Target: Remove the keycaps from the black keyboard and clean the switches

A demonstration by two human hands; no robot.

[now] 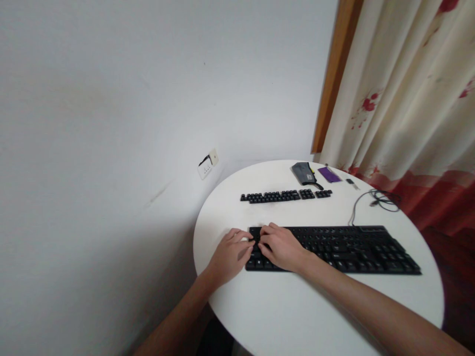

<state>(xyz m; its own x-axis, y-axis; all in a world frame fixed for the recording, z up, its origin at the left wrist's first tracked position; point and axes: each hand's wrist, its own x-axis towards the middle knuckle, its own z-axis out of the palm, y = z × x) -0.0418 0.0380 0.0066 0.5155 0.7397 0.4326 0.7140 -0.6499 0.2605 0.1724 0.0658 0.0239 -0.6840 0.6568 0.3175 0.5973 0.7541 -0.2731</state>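
Bench: round white bench (297, 306), set close to a pale wall with a curtain on the right.
Keyboard: black keyboard (345, 249) lying flat across the middle of the bench. Its long side runs left to right, and its right end is nearer the right edge of the bench.
Left hand: left hand (230, 254) palm down on the bench top at the keyboard's left end. The fingers are stretched out and loosely apart, their tips touching the keyboard's left edge, with nothing gripped that can be seen.
Right hand: right hand (282, 247) resting on the leftmost keys just beside the left hand, with the forearm crossing the near edge of the bench. The fingers bend down onto the keys and hide their own tips, so I cannot tell whether they pinch anything.
Keycaps: row of loose black keycaps (285, 196) laid in a line beyond the keyboard, toward the far edge and apart from it.
Pouch: grey pouch (303, 173) at the far edge of the bench.
Card: flat purple card (329, 174) just right of the pouch.
Cable: dark cable (374, 200) running from the keyboard's far right corner and looping near the right edge.
Socket: white wall socket (208, 164) on the wall, left of the bench.
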